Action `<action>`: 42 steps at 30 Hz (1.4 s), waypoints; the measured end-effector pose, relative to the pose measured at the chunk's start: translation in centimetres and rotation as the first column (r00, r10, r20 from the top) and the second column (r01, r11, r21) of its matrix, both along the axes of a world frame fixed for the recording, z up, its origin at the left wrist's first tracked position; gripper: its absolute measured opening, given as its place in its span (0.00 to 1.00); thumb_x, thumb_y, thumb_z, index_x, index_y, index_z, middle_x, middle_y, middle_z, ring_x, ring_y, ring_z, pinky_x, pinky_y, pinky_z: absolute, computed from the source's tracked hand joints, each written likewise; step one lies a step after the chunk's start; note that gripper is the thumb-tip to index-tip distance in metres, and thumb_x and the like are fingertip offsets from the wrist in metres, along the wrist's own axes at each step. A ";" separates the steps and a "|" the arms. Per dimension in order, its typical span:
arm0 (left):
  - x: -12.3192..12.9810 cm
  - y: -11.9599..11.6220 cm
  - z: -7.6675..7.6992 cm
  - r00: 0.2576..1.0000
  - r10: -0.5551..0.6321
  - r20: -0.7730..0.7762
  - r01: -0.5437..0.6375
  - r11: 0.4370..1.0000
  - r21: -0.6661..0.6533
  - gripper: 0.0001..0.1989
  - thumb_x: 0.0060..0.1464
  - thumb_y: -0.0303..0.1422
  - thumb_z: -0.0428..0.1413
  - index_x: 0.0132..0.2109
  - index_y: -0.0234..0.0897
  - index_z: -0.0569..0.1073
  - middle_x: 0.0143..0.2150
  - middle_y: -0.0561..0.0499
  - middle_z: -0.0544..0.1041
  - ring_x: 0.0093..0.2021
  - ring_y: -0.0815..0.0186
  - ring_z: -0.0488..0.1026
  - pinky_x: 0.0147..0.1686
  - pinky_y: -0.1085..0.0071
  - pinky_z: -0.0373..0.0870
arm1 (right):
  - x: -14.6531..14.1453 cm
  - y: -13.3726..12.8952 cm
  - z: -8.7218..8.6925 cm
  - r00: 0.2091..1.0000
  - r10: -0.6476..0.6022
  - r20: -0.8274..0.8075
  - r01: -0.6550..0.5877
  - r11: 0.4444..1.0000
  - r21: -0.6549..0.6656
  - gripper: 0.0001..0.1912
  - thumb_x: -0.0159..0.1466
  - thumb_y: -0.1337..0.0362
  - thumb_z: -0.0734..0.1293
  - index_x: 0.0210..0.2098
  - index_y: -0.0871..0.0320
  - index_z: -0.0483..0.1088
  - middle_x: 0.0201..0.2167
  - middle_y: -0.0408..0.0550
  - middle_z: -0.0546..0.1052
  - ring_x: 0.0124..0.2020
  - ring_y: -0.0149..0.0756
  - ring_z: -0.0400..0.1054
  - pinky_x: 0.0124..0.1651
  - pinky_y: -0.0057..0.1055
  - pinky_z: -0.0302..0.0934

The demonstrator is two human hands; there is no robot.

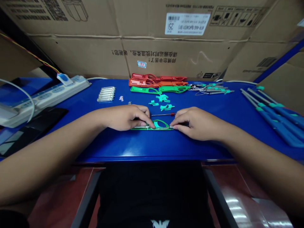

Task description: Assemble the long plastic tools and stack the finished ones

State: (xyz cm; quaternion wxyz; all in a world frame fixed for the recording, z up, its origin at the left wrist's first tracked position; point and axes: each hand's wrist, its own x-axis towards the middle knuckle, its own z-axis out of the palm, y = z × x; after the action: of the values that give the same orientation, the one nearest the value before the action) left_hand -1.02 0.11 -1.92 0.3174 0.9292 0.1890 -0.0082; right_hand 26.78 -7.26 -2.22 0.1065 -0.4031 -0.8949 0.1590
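Landmark: a green plastic housing is lying flat on a blue workbench, directly under both hands, close to the bench's near edge.
Left hand: the left hand is pressing down on the housing's left end, its fingers closed and gripping it.
Right hand: the right hand is reaching in from the housing's right end, its fingertips pinched closed on the housing beside a small metal fitting.
Axis: the housing's long axis is running left to right, level with the bench's near edge. Each hand is holding one end, and neither is clearly nearer.
Just beyond: a thin rod with a red tip is lying parallel to the housing, between it and small teal plastic pieces.
Left of housing: a row of metal tubes is lying farther off, and a white power strip is resting beyond them.
Far beyond: green housings, orange housings and red housings are lying in stacked rows.
Right of housing: wired metal assemblies are lying farther back, and long blue tools are resting at the bench's right end.
Background: cardboard cartons are standing against the bench's far edge.
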 end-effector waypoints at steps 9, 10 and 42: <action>0.1 -0.1 0.1 1.000 0.015 0.002 -0.015 1.000 -0.010 0.16 0.64 0.30 0.52 0.53 0.49 0.79 0.47 0.50 0.73 0.44 0.68 0.71 0.47 0.72 0.67 | -0.5 0.7 0.0 0.989 -0.149 -0.017 0.146 0.982 -0.121 0.05 0.60 0.67 0.71 0.34 0.53 0.80 0.34 0.43 0.81 0.33 0.34 0.74 0.35 0.31 0.67; 0.1 -0.1 0.1 1.000 0.015 0.003 -0.015 1.000 -0.011 0.16 0.64 0.30 0.52 0.53 0.49 0.79 0.47 0.50 0.73 0.43 0.68 0.71 0.47 0.72 0.67 | -0.6 1.0 0.1 0.986 -0.166 -0.013 0.162 0.972 -0.167 0.04 0.59 0.67 0.72 0.33 0.53 0.80 0.32 0.42 0.81 0.31 0.32 0.74 0.33 0.30 0.67; -0.3 -0.4 0.1 0.997 -0.043 0.058 0.036 0.993 0.116 0.14 0.65 0.30 0.54 0.53 0.48 0.79 0.42 0.50 0.75 0.43 0.68 0.73 0.43 0.74 0.68 | -2.1 1.0 -0.5 0.992 -0.061 -0.106 0.054 0.996 -0.066 0.05 0.60 0.66 0.69 0.33 0.55 0.79 0.34 0.44 0.79 0.34 0.32 0.71 0.37 0.30 0.62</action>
State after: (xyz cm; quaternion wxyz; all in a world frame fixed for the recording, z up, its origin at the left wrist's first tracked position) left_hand -1.33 -0.32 -1.79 0.2688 0.9493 0.1612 0.0244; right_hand 24.64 -6.28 -2.67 0.1466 -0.4228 -0.8703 0.2056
